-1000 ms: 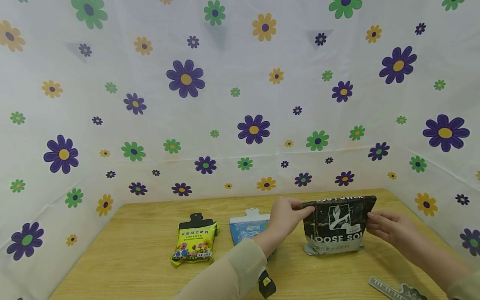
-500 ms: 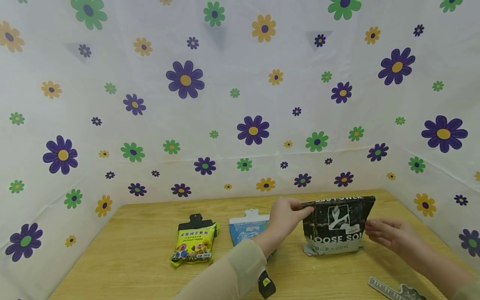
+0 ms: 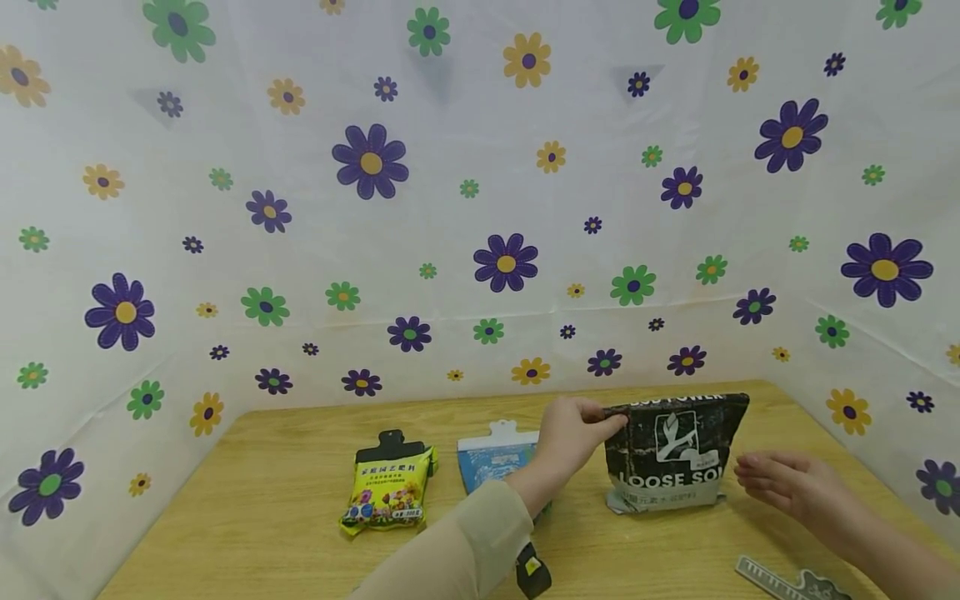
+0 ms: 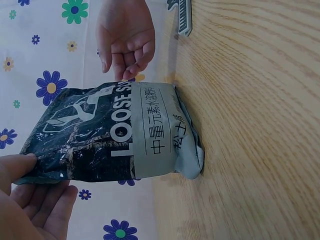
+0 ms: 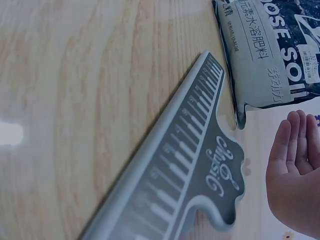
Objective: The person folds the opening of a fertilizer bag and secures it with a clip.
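Observation:
A black and grey bag (image 3: 667,458) printed "LOOSE SOIL" stands upright on the table. My left hand (image 3: 573,437) pinches its upper left corner between thumb and fingers, as the left wrist view of the bag (image 4: 100,132) also shows. Just off the bag's right side, my right hand (image 3: 787,483) is held apart from it, fingers fairly straight and holding nothing. In front of that hand lies a grey clip (image 3: 791,579) with a piano-key pattern; the right wrist view shows "Music" lettering on this clip (image 5: 195,135).
A yellow packet (image 3: 390,492) with a black clip (image 3: 390,446) lies on the table (image 3: 247,500) at the left. Beside it, a blue packet (image 3: 491,467) with a white clip (image 3: 502,433) is partly behind my left arm. Another black clip (image 3: 532,575) lies near the front.
My right hand has let go of the bag's right edge and moved slightly away to the right. The left hand keeps its pinch, and the bag stays almost still.

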`<state>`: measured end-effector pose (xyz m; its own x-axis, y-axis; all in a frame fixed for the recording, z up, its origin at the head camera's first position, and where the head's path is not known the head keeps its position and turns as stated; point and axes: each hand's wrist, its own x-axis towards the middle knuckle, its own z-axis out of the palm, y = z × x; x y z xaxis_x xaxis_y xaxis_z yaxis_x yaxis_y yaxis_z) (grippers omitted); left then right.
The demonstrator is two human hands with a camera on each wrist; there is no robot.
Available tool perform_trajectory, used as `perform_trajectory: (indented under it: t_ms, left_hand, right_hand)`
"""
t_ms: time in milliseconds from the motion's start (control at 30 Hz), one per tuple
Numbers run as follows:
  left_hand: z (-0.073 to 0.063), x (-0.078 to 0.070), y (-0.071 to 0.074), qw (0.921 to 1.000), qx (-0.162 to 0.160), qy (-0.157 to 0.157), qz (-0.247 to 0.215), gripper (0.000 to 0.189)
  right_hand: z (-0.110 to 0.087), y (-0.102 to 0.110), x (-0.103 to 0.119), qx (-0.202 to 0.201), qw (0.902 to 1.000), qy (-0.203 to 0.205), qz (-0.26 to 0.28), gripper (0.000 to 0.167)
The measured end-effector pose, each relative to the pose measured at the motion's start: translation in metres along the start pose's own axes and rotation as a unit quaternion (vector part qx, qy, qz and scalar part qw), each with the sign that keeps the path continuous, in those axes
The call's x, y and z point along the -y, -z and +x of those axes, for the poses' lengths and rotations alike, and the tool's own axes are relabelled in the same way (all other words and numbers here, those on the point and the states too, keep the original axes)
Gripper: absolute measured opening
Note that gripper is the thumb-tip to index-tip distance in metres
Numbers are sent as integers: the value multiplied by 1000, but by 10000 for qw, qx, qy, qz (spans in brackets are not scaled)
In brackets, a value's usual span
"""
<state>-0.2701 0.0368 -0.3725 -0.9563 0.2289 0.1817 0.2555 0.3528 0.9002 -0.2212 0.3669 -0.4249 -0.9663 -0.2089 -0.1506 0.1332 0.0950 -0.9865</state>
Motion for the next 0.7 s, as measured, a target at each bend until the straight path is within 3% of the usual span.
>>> perform_trajectory:
  t_ms: [300, 467, 700]
  left_hand:
    - [2, 0, -2, 9999, 32, 88, -69, 19]
    - [2, 1, -2, 10000, 48, 54, -65, 18]
    - [2, 3, -2, 10000, 14, 29, -37, 18]
  right_hand:
    - [-7, 8, 0, 257, 9990, -170, 314, 30]
    - [-10, 11, -2, 464, 9981, -296, 273, 30]
    - [-13, 13, -6, 437, 9975, -534, 134, 30]
